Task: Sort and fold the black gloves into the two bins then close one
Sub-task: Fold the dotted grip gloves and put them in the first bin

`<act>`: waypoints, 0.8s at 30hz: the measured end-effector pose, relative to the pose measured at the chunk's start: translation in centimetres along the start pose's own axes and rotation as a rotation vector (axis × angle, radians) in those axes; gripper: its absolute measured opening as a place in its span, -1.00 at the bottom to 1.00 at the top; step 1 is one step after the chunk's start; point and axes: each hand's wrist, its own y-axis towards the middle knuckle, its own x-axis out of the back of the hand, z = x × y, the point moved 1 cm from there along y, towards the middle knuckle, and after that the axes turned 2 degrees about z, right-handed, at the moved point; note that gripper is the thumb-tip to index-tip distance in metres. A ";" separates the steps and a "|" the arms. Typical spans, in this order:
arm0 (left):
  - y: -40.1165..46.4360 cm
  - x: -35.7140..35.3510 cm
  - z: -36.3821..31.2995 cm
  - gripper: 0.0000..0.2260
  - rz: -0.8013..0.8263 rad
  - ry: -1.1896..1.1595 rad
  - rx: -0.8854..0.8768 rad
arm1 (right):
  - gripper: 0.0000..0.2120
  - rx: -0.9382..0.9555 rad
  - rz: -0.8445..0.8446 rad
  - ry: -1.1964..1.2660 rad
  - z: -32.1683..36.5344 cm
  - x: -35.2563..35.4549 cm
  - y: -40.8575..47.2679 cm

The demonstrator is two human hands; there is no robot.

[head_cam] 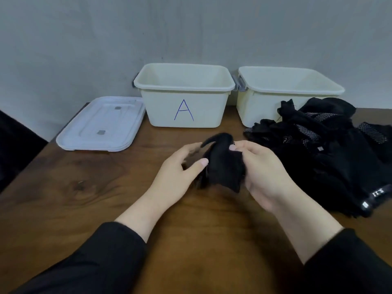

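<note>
Left hand: the left hand (180, 166) has its thumb pressed on the side of one black glove (222, 164). Its fingers curl round the far side, so it grips the glove.
Right hand: the right hand (261, 166) pinches the top edge of the same glove with its thumb. The other fingers are tucked behind the cloth.
Why held like this: two hands on one glove, close together, looks like folding. One hand holds it in place and the other bends it over.
The glove: it is soft and floppy. It is bunched into a lump just above the surface (106, 187), right in front of the person.
Pile of gloves: the glove pile (322, 149) lies to the right, near the right hand. It is a messy heap. Some gloves have dotted mesh patches and one has a band with white letters. It sits near, I think, so the next glove is easy to grab.
Bin A (184, 96): a pale plastic tub with round corners and a blue letter A on the front. It stands open at the back. I see no gloves in it.
Second bin (290, 88): the same kind of tub, just beside Bin A. The pile hides part of its front, so I cannot tell its letter.
Lid (101, 124): a flat white plastic lid lies left of Bin A, ready for closing a bin later.
How far along: just starting, I think.
</note>
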 end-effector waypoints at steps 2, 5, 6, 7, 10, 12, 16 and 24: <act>-0.9 0.4 -0.7 -0.87 -0.071 -0.103 0.059 | -0.77 -0.095 0.102 0.163 -0.2 0.2 -0.6; -2.0 0.8 -1.8 -0.84 -0.134 -0.218 0.135 | -0.74 -0.173 0.152 0.286 -0.4 0.3 -1.3; -2.3 0.8 -2.2 -0.83 -0.125 -0.278 0.164 | -0.72 -0.192 0.189 0.339 -0.4 0.3 -1.7; -2.5 0.9 -2.6 -0.82 -0.106 -0.334 0.188 | -0.67 -0.209 0.251 0.378 -0.2 0.3 -2.1; -2.4 1.5 -3.9 -0.82 -0.097 -0.323 0.213 | -0.57 -0.192 0.447 0.362 0.9 0.3 -3.5; -1.6 2.4 -4.7 -0.83 -0.119 -0.290 0.228 | -0.69 -0.109 0.505 0.283 1.6 0.2 -4.0; 1.6 5.2 -6.9 -0.88 -0.069 -0.160 0.212 | -0.57 -0.042 0.312 0.124 1.5 -0.4 -2.7; 2.3 4.1 -2.1 -0.62 -0.092 0.797 -0.052 | -0.44 0.325 -0.047 -1.231 -4.6 -0.5 -3.4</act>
